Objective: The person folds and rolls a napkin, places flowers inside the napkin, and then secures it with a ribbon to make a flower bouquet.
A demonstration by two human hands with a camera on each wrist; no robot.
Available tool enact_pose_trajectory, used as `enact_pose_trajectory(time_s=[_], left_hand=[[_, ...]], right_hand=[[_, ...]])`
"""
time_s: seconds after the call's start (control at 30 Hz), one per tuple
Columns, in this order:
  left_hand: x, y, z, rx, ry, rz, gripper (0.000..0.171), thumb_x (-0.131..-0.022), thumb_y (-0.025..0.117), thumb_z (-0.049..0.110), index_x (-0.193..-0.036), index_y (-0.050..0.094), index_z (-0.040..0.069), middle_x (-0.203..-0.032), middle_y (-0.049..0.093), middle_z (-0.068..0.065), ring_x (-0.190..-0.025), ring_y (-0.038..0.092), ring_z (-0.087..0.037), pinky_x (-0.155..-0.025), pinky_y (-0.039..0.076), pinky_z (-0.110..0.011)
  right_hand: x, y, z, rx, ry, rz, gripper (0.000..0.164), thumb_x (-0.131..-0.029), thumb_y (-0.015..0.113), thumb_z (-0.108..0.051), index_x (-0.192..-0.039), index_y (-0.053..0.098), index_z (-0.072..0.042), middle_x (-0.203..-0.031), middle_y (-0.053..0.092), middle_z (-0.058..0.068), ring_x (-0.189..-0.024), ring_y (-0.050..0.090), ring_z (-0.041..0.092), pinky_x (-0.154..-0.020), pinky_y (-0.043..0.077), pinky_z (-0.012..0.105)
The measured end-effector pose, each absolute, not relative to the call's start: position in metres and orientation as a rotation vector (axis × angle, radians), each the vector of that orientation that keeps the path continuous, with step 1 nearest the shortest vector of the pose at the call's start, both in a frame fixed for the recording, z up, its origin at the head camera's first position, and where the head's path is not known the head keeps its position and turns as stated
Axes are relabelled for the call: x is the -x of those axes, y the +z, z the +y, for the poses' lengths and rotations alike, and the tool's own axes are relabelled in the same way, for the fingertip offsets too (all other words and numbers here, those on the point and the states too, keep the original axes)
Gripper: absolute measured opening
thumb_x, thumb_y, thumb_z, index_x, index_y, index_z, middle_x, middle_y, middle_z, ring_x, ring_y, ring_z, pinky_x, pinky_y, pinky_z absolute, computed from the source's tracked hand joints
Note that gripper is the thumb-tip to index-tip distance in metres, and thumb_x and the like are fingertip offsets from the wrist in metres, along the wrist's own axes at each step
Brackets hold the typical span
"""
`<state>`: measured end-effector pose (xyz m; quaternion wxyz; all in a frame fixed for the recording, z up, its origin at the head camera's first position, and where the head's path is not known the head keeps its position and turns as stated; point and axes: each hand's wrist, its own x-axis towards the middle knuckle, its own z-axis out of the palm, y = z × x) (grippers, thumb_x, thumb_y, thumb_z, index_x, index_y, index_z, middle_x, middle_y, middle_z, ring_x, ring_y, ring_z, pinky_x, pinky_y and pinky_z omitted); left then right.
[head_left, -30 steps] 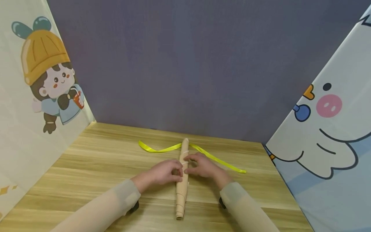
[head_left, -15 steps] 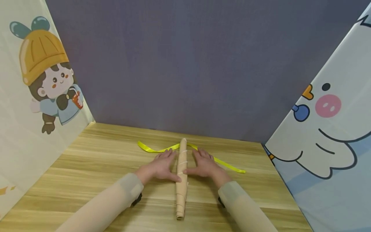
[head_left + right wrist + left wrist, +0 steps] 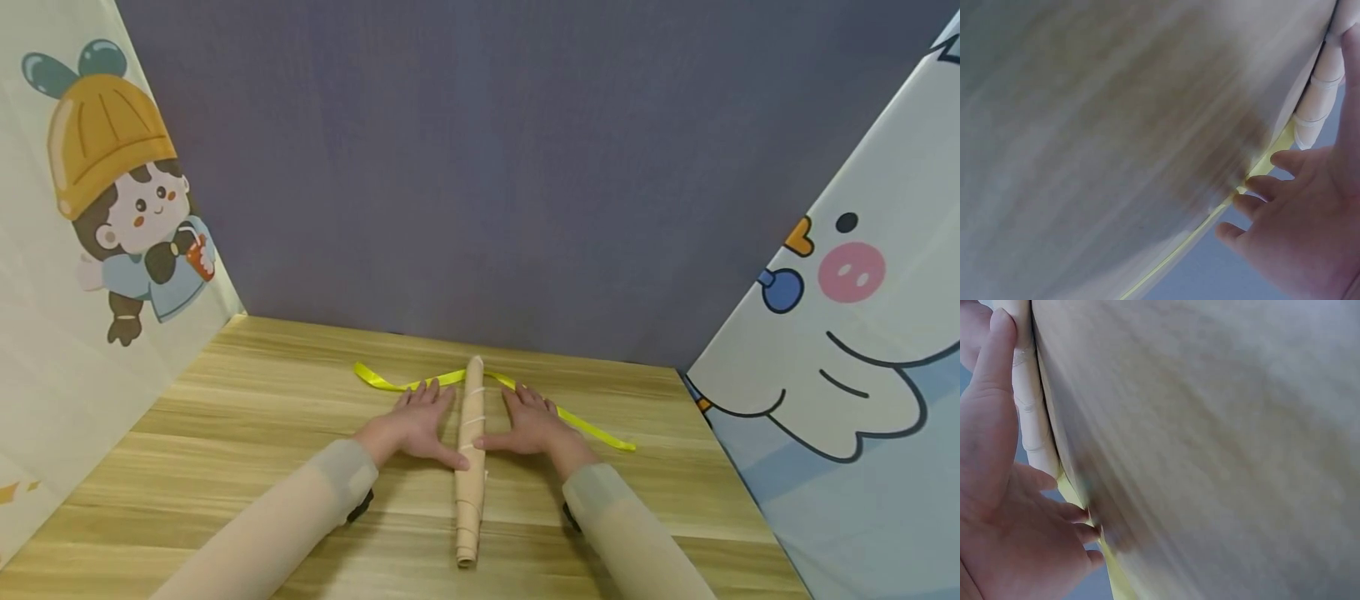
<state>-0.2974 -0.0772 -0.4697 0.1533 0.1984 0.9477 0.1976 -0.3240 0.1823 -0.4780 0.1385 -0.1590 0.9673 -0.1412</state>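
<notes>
Beige tapering roll [image 3: 472, 485] lies across glossy yellow ribbon [image 3: 592, 429].

We find the yellow ribbon [image 3: 592, 430] partly hidden by the beige roll [image 3: 470, 496], sleeves [image 3: 285, 512] cropped at the head view's lower edge, worktop [image 3: 1210, 456] blurred in wrist views.

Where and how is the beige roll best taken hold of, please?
Probably around the middle of the beige roll, coming from above, closing on both long sides: it lies on the table, long and slim, while its near end shows stepped layers that could slip.
</notes>
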Motion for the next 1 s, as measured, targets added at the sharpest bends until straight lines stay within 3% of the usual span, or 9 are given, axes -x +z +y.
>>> enact_pose_trajectory(time_s=[0.77, 0.87, 1.0], left_hand=[[0.2992, -0.4714, -0.0768, -0.428, 0.441, 2.739, 0.156, -0.069, 0.077, 0.095, -0.175, 0.012, 0.0, -0.181, 0.006, -0.032, -0.165, -0.002, -0.061, -0.135, 0.0, -0.07], [0.2993, -0.4717, -0.0773, -0.425, 0.428, 2.74, 0.155, -0.069, 0.076, 0.096, -0.175, 0.015, 0.001, -0.181, 0.006, -0.032, -0.165, -0.002, -0.062, -0.135, 0.0, -0.07], [0.2983, -0.4713, -0.0778, -0.414, 0.425, 2.744, 0.154, -0.069, 0.075, 0.097, -0.174, 0.017, 0.001, -0.181, 0.006, -0.032, -0.165, -0.003, -0.063, -0.134, -0.002, -0.071]], right_hand=[[0.3225, -0.4754, 0.1847, 0.37, -0.432, 2.798, 0.139, -0.078, 0.07, -0.095, -0.175, 0.023, -0.007, -0.181, 0.023, 0.021, -0.167, 0.022, 0.047, -0.134, 0.021, 0.067], [0.32, -0.4743, 0.185, 0.377, -0.445, 2.803, 0.136, -0.079, 0.071, -0.093, -0.175, 0.025, -0.008, -0.18, 0.025, 0.021, -0.167, 0.024, 0.047, -0.133, 0.023, 0.068], [0.3165, -0.473, 0.185, 0.413, -0.442, 2.804, 0.122, -0.083, 0.07, -0.089, -0.174, 0.033, -0.017, -0.178, 0.029, 0.022, -0.165, 0.027, 0.049, -0.131, 0.024, 0.07]])
